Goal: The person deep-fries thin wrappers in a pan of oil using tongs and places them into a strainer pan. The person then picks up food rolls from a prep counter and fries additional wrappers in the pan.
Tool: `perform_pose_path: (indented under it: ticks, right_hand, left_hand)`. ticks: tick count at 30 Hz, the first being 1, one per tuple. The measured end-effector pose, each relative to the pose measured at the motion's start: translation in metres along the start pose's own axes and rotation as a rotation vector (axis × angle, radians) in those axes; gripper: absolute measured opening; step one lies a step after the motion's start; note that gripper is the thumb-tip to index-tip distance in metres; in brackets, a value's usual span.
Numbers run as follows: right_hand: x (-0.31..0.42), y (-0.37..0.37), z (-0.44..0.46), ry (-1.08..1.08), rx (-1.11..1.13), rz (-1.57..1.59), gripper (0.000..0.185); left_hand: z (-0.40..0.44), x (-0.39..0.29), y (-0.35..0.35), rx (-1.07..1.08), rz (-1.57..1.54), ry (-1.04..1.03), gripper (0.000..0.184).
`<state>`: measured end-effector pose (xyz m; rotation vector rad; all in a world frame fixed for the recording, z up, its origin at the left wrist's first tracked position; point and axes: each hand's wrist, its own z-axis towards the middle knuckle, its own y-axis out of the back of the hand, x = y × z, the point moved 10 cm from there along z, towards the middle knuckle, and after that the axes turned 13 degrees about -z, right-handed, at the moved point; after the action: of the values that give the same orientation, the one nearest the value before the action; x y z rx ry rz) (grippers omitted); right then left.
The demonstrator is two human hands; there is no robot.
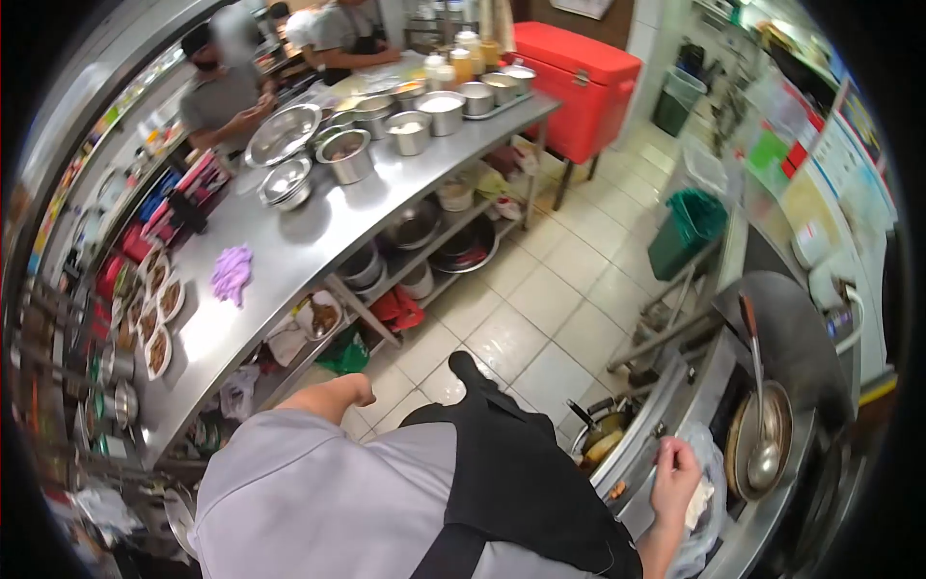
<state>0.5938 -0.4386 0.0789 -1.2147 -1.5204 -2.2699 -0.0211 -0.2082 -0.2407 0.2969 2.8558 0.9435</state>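
Observation:
My right hand [678, 471] is at the stove counter, its fingers curled closed. Whether they hold anything is hidden. Beside it lies a clear plastic bag [712, 482] with something white in it. Just beyond the bag a pan [737, 446] sits on the stove, and a ladle [764, 463] with a wooden-ended handle rests in it. On the other side, my left hand [361, 389] hangs low over the floor near the steel table [318, 241]. It shows only in part, and its fingers cannot be made out.
Metal bowls [345, 154], a purple cloth [231, 274] and several white dishes of food [158, 351] stand on the steel table. Two people [220, 106] are behind it. A red cooler [569, 87] stands at its end. A green-lined bin [687, 232] is at the right.

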Motion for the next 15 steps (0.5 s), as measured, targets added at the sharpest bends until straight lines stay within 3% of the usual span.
perform_pose_path:
  ticks: [3, 6, 10, 13, 15]
  right_hand:
    - [0.012, -0.041, -0.009, -0.111, 0.200, -0.046, 0.013]
    - [0.017, -0.056, 0.004, -0.134, 0.260, -0.049, 0.011]
    - [0.069, -0.086, 0.041, -0.098, 0.337, -0.150, 0.012]
    - [0.096, -0.154, 0.068, 0.019, 0.405, -0.229, 0.014]
    - [0.109, -0.209, 0.080, 0.051, 0.489, -0.325, 0.018]
  left_hand:
    - [0.015, 0.011, -0.011, -0.036, -0.071, -0.036, 0.046]
    - [0.026, -0.007, 0.005, -0.110, -0.239, -0.054, 0.045]
    - [0.040, -0.028, 0.059, -0.196, -0.464, -0.203, 0.039]
    - [0.034, -0.018, 0.112, -0.311, -0.449, -0.323, 0.036]
    - [0.027, 0.003, 0.140, -0.293, -0.610, -0.305, 0.038]
